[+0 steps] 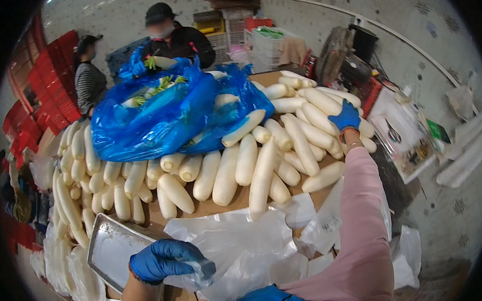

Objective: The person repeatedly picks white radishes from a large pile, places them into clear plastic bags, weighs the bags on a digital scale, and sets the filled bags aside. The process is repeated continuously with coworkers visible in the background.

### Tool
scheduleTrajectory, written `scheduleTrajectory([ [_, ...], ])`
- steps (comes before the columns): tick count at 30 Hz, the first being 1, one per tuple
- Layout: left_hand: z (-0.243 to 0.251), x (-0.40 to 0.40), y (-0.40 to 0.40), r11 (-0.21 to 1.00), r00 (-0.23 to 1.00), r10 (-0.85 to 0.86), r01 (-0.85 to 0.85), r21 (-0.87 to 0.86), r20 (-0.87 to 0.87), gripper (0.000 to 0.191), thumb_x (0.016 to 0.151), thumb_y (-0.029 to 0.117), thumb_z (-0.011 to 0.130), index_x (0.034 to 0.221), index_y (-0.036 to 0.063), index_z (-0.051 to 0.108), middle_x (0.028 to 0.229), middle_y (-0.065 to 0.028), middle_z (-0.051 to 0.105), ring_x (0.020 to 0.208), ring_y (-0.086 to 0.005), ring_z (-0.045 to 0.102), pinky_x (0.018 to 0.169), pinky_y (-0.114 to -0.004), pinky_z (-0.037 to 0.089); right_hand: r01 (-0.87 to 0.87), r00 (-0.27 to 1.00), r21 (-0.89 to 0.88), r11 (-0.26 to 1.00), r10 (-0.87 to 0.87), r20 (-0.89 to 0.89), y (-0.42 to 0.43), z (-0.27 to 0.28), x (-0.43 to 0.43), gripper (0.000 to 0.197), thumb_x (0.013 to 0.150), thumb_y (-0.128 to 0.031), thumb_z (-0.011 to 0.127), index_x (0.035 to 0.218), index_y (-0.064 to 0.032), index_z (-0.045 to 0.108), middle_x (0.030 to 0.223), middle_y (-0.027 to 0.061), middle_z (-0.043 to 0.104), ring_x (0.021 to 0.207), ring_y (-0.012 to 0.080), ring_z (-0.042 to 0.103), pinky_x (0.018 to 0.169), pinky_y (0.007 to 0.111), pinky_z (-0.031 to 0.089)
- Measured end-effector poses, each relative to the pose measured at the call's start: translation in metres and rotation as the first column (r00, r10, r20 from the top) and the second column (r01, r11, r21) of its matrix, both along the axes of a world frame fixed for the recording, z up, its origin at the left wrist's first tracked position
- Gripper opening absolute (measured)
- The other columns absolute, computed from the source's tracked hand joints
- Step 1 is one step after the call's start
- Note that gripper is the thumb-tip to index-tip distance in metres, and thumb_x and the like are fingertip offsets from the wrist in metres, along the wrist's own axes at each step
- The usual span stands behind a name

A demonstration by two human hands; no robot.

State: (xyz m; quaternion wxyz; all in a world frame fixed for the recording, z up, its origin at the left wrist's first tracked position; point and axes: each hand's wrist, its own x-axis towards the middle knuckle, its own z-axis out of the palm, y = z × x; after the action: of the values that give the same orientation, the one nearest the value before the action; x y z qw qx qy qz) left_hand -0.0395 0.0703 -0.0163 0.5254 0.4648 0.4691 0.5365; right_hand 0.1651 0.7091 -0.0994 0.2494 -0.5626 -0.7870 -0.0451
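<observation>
My left hand [169,260], in a blue glove, pinches the edge of a clear plastic bag [237,240] that lies spread along the near side of the table. To its left rests a metal tray [119,251]. My right hand [347,118], also gloved in blue, is stretched out to the far right over the heap. Its fingers are spread on top of the peeled white radishes [320,101], and the contact under the palm is hidden. One long radish [263,178] lies with its near end over the plastic bag.
A large blue plastic bag [153,122] with leafy-topped radishes sits mid-table. Behind it stands a masked co-worker [178,43]; another person [90,76] is at the left. Scissors [393,131] lie on a white board [400,142] at right. A fan [334,55] stands beyond.
</observation>
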Motion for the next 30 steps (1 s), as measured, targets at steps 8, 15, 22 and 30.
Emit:
scheduleTrajectory([
  [8,0.006,0.028,0.023,0.988,0.989,0.123,-0.130,0.082,0.087,0.022,0.074,0.011,0.075,0.084,-0.0074,0.068,0.090,-0.0235,0.067,0.082,-0.0343,0.066,0.076,-0.041,0.051,-0.074,0.989,-0.306,0.949,0.109,0.099,0.029,0.024,0.004,0.111,0.053,-0.062,0.079,0.135,0.0025,0.043,0.132,0.0257,0.049,0.121,0.0330,0.051,0.098,0.039,0.044],
  [15,-0.027,0.035,0.026,0.970,0.879,0.216,-0.242,0.006,0.425,0.028,0.074,0.010,0.072,0.096,-0.0059,0.065,0.093,-0.0172,0.067,0.084,-0.0282,0.065,0.081,-0.036,0.050,-0.578,0.425,-0.520,0.628,-0.312,-0.849,-0.027,0.027,0.050,0.070,0.072,-0.053,0.072,0.121,-0.0055,0.059,0.106,0.0115,0.065,0.088,0.0216,0.062,0.079,0.034,0.050],
  [22,-0.040,0.053,0.034,0.886,0.770,0.429,-0.460,-0.055,0.472,0.034,0.078,0.024,0.066,0.101,-0.0002,0.059,0.088,-0.0128,0.062,0.074,-0.0240,0.060,0.065,-0.035,0.049,-0.942,-0.322,0.265,0.206,-0.330,-0.887,-0.210,0.038,0.095,0.068,0.092,-0.047,0.050,0.143,-0.0045,0.032,0.142,0.0162,0.042,0.119,0.0287,0.051,0.094,0.046,0.046],
  [30,-0.058,0.057,0.023,0.850,0.679,0.480,-0.517,-0.102,0.555,0.037,0.080,0.025,0.061,0.109,0.0027,0.057,0.088,-0.0058,0.060,0.077,-0.0163,0.057,0.068,-0.026,0.047,-0.996,-0.063,0.032,-0.077,0.447,-0.892,-0.412,0.001,0.043,0.072,0.088,-0.032,0.058,0.145,-0.0034,0.027,0.147,0.0122,0.035,0.134,0.0230,0.035,0.112,0.037,0.026],
])
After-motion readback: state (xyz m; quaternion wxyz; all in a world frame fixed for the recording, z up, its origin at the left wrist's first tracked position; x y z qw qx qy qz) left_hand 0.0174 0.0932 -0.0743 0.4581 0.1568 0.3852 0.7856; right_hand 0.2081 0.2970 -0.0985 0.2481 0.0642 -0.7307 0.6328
